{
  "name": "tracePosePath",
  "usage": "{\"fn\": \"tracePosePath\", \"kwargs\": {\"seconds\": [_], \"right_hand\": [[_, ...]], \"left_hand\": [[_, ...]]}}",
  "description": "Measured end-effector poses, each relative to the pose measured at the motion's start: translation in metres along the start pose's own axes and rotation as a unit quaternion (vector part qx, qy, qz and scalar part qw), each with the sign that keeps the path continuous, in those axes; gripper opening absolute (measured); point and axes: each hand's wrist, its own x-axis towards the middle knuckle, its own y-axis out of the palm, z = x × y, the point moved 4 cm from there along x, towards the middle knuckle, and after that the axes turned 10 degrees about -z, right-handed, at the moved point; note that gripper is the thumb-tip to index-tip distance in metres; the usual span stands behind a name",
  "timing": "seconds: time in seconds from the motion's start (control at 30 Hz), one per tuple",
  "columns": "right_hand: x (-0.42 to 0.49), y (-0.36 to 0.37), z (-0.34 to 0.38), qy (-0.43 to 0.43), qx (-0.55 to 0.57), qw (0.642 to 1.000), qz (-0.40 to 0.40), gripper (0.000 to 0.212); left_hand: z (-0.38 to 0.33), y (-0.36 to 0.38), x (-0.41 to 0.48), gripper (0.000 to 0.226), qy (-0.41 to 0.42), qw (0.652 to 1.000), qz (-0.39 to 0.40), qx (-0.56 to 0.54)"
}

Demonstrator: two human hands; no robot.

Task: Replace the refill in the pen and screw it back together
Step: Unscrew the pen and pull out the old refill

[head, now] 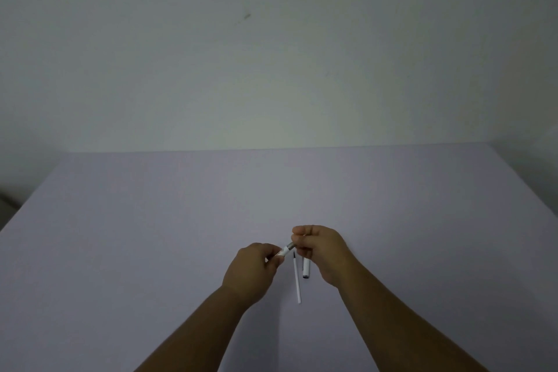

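While both hands meet over the bench, the left hand has its grip closed on the white pen. The right hand pinches the pen's grey tip end. It looks like the twisting step, on or off I cannot tell. A thin refill lies just below the grips, a cap beside it. Next comes a slow, straight turn.

hands: 2 | pen: 1 | refill: 1 | cap: 1 | table: 1
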Motion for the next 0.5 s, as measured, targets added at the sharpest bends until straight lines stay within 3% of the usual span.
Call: {"fn": "tracePosePath", "kwargs": {"seconds": [0.07,0.17,0.33,0.4,0.5], "right_hand": [[-0.0002,0.0021,-0.0015,0.017,-0.005,1.0,-0.004,0.004],[-0.0006,0.0003,-0.0055,0.02,-0.104,0.994,-0.034,0.024],[-0.0058,0.0028,-0.0005,-0.01,-0.018,1.0,0.013,0.01],[-0.0064,0.0039,-0.0003,-0.002,-0.034,0.999,0.014,0.002],[-0.008,0.0034,-0.0004,-0.013,-0.082,0.996,-0.007,0.012]], "left_hand": [[0.0004,0.0003,-0.0005,0.025,-0.001,1.0,0.001,0.002],[0.0017,0.0005,-0.0012,0.025,-0.005,1.0,-0.001,0.0],[0.0033,0.0001,-0.0007,0.024,-0.011,1.0,-0.008,-0.003],[0.0029,-0.0007,-0.0006,0.024,-0.005,1.0,-0.008,-0.003],[0.0027,-0.0018,-0.0015,0.024,-0.002,1.0,-0.009,-0.009]]}}
